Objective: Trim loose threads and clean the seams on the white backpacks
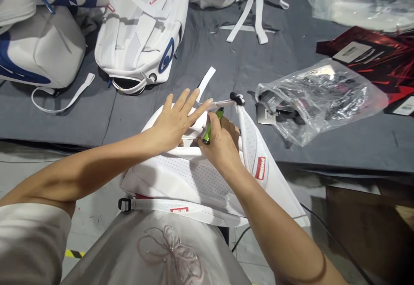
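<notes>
Left hand point(176, 119) flat, fingers spread, pressing white backpack point(194, 177) at tabletop point(226, 69) edge. Right hand point(220, 140) gripping green lighter point(211, 127) near strap end point(223, 102). Risk: scorching strap or left fingertips, given the closeness.

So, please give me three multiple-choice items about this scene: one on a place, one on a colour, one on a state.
1. Where is the clear plastic bag?
A. on the grey table
B. on the floor
C. on the person's lap

2. What colour is the lighter in the right hand?
A. red
B. green
C. black

3. How is the left hand?
A. closed in a fist
B. flat with fingers spread on the white backpack
C. raised in the air

Answers: 1 A, it lies on the grey table; 2 B, its body is bright green; 3 B, the palm presses the backpack.
</notes>
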Action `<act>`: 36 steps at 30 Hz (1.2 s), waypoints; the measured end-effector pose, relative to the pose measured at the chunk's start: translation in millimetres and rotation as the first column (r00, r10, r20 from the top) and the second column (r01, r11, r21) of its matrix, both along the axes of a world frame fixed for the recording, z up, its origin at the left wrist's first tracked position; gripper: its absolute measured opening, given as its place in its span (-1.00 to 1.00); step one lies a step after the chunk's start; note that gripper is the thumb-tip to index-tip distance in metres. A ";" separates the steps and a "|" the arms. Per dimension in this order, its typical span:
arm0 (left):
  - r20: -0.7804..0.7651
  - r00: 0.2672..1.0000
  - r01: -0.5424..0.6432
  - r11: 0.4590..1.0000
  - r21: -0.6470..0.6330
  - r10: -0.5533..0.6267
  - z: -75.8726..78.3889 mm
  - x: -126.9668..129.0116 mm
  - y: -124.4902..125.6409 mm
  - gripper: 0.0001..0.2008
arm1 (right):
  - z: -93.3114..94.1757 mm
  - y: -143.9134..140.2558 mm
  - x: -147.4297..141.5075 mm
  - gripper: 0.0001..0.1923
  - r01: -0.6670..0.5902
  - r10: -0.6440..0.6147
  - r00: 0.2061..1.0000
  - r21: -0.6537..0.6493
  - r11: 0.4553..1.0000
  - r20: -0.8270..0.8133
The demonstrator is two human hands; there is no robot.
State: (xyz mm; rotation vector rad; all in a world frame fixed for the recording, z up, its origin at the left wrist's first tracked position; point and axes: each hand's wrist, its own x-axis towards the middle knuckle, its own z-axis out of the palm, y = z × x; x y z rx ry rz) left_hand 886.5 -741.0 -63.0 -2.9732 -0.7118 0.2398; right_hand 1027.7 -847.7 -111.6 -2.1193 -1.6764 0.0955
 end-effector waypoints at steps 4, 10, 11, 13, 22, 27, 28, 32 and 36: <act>0.059 0.998 0.032 0.999 0.009 -0.032 -2.5 7.5 -1.4 0.25 | -2.4 -0.4 2.6 -0.31 -0.024 0.024 0.998 0.007 1.000 -0.050; 0.104 0.991 0.076 0.996 0.047 -0.080 -5.3 17.5 -6.2 -0.02 | -0.5 1.4 5.9 -0.25 -0.038 0.038 0.998 0.004 0.999 -0.058; 0.098 0.993 0.068 0.996 0.049 -0.073 -5.2 17.6 -6.5 -0.05 | 1.4 -2.3 7.3 -0.28 -0.053 0.053 0.996 0.001 0.999 -0.072; 0.082 0.995 0.055 0.997 0.048 -0.059 -5.2 17.2 -6.7 -0.06 | 6.7 -15.9 9.9 -0.35 -0.065 0.066 0.991 0.017 0.998 -0.116; 0.061 0.998 0.025 0.999 0.036 -0.028 -9.9 17.7 -7.2 -0.04 | 37.8 -53.4 16.6 -0.82 -0.115 0.176 0.860 0.154 0.981 -0.478; 0.075 0.997 0.030 0.999 0.031 -0.033 -8.3 17.4 -7.3 -0.13 | 54.7 -10.1 27.2 -0.81 -0.330 0.200 0.847 -0.193 0.924 -0.492; 0.072 0.997 0.028 0.999 0.030 -0.030 -8.0 17.5 -7.3 -0.13 | 57.1 -5.9 28.1 -0.81 -0.359 0.212 0.857 -0.248 0.900 -0.470; 0.064 0.998 0.007 1.000 0.017 -0.008 -8.2 18.9 -7.7 -0.11 | 56.4 -12.2 26.8 -0.79 -0.407 0.304 0.888 -0.280 0.870 -0.345; 0.063 0.998 0.001 1.000 -0.016 0.000 -9.7 19.8 -6.9 -0.05 | 48.3 -24.3 21.6 -0.80 -0.438 0.381 0.876 -0.158 0.885 -0.296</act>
